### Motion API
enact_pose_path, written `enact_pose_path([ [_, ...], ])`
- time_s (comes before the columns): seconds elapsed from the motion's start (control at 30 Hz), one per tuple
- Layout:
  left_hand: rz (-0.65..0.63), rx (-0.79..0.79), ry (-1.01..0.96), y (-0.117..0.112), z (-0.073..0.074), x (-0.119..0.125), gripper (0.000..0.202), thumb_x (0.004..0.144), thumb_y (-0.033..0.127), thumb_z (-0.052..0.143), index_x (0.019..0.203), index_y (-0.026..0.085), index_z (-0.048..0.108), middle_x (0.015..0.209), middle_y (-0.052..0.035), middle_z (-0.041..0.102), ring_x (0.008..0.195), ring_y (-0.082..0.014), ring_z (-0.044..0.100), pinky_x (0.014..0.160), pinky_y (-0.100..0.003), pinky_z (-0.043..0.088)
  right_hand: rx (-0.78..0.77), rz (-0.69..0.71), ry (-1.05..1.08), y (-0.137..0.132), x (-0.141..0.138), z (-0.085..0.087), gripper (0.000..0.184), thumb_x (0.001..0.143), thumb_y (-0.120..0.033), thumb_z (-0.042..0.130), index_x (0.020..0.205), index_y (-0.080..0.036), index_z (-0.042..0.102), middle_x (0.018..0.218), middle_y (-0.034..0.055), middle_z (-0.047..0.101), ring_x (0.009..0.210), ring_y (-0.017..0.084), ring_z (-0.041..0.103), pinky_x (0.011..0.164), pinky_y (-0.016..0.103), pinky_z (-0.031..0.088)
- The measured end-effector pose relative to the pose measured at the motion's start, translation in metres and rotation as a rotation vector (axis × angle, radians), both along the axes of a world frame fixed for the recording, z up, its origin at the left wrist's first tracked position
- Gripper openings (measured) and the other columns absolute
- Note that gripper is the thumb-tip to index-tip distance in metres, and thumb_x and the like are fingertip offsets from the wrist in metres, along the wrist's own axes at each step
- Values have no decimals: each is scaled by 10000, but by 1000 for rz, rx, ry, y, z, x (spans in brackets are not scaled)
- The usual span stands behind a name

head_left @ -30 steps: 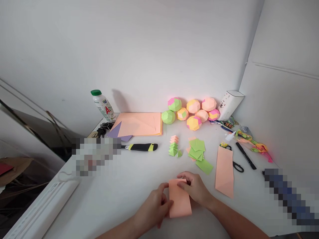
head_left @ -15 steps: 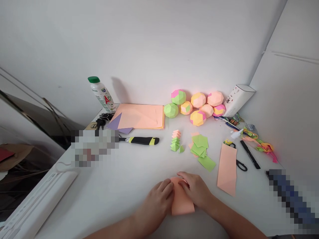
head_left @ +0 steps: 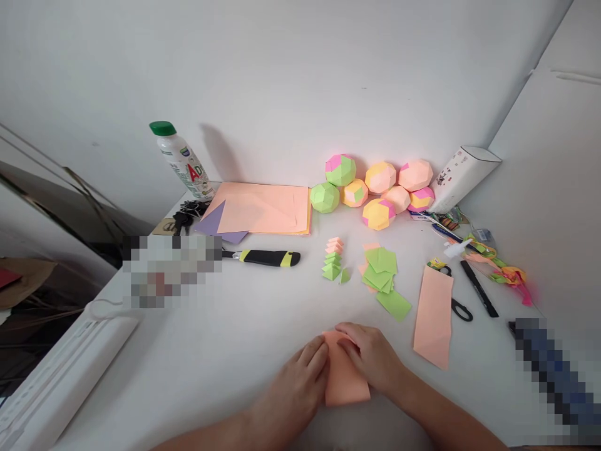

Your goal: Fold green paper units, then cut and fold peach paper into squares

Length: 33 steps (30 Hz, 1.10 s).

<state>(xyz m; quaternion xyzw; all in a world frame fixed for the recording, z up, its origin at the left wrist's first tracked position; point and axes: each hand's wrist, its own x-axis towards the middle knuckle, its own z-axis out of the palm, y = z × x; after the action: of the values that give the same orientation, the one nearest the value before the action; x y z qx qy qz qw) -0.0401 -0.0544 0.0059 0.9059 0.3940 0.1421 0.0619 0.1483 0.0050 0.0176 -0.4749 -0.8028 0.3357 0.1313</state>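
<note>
A folded orange paper strip (head_left: 345, 379) lies on the white table (head_left: 225, 351) close to me. My left hand (head_left: 295, 391) presses on its left edge with bent fingers. My right hand (head_left: 370, 360) rests on its upper right part, fingers curled down on the fold. Both hands touch the paper and hold it flat against the table. A second orange strip (head_left: 432, 316) lies to the right of my right hand.
Green paper squares (head_left: 382, 279) and small folded units (head_left: 332, 258) lie in the middle. Several paper balls (head_left: 375, 188) stand at the wall. A utility knife (head_left: 263, 257), orange sheets (head_left: 258, 210), a bottle (head_left: 177, 160), scissors (head_left: 453, 294), a pen (head_left: 479, 289) and a white box (head_left: 462, 175) surround them.
The upper end of the strip, lifted a second ago, has come down flat under both hands. The camera has tilted up, so the table items sit higher in view.
</note>
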Motion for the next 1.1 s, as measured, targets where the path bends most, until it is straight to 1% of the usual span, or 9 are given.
enact_pose_path([
  [0.1, 3, -27, 4, 0, -2, 0, 406, 811, -33, 357, 1171, 40, 528, 1179, -175, 574, 1155, -277, 522, 932, -356, 495, -9, -4, 7, 0, 1, 1, 294, 839, -116, 427, 1036, -196, 631, 969, 70, 701, 842, 213, 654, 729, 321, 503],
  [0.27, 23, -40, 4, -2, -6, 0, 427, 824, -29, 327, 1186, 87, 522, 1206, -155, 557, 1204, -267, 476, 926, -356, 504, -20, -8, 2, 0, 1, 0, 292, 836, -117, 436, 1041, -192, 631, 967, 76, 704, 841, 222, 655, 730, 335, 507],
  [0.4, 0, 1, 15, -1, -2, 0, 353, 819, -31, 361, 1106, 50, 550, 1159, -174, 565, 1173, -290, 493, 911, -364, 516, -21, -11, 7, 0, 1, 0, 284, 837, -112, 448, 1036, -195, 632, 982, 77, 703, 853, 219, 656, 738, 329, 510],
  [0.5, 2, 9, -5, 0, 1, 0, 308, 831, -22, 375, 1070, 53, 553, 1130, -167, 564, 1160, -278, 502, 900, -348, 521, -26, -12, 7, 0, 1, 0, 274, 834, -99, 460, 1028, -190, 631, 981, 73, 704, 860, 213, 656, 747, 323, 512],
  [0.7, 38, 71, 5, -2, 1, 1, 315, 848, -7, 349, 1074, 81, 551, 1114, -144, 568, 1148, -261, 504, 893, -361, 523, -20, -13, 15, 1, 0, 1, 275, 823, -60, 480, 1020, -184, 626, 962, 61, 704, 852, 203, 658, 743, 316, 517],
  [0.83, 30, 66, 16, -3, 2, 1, 295, 831, -2, 398, 1067, 61, 563, 1111, -157, 573, 1141, -280, 512, 904, -367, 512, -14, -7, 13, 0, 1, 1, 274, 819, -43, 491, 1010, -185, 627, 949, 53, 704, 842, 197, 659, 739, 311, 519],
  [0.97, 20, 65, 27, -3, 3, 0, 313, 832, -8, 393, 1086, 61, 562, 1122, -158, 577, 1138, -271, 515, 914, -362, 500, -10, -17, 4, 0, 1, 2, 255, 828, -54, 505, 1010, -183, 628, 949, 52, 706, 841, 200, 660, 739, 318, 523],
  [1.1, 20, 79, 32, -3, 4, 0, 301, 826, -9, 403, 1073, 44, 567, 1116, -168, 582, 1112, -285, 532, 900, -371, 507, -6, -21, 0, 0, 1, 3, 251, 823, -43, 508, 998, -173, 632, 948, 57, 707, 839, 202, 661, 738, 321, 527],
])
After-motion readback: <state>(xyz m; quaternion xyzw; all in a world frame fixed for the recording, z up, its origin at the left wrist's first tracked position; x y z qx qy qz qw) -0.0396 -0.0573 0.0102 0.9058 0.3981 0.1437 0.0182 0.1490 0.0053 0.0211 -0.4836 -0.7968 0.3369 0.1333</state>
